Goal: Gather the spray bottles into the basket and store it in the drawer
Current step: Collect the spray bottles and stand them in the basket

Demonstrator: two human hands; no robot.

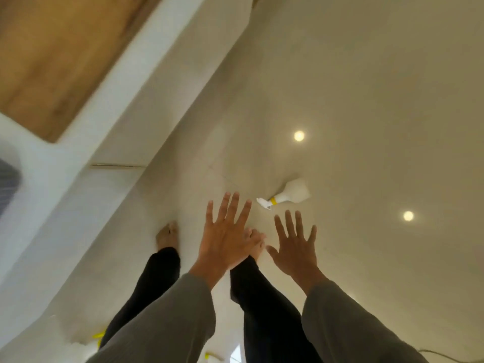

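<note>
Both hands held out, empty: left hand and right hand, fingers spread wide. Spray bottle lying on the floor, at 1 o'clock from the right hand, apart.

- It looks like a home, though the room cannot be told.
- The floor is glossy pale tile, mirroring two round ceiling lights.
- A white cabinet with a wood top runs along the left.
- The person stands barefoot on the tile, as one does indoors.
</note>
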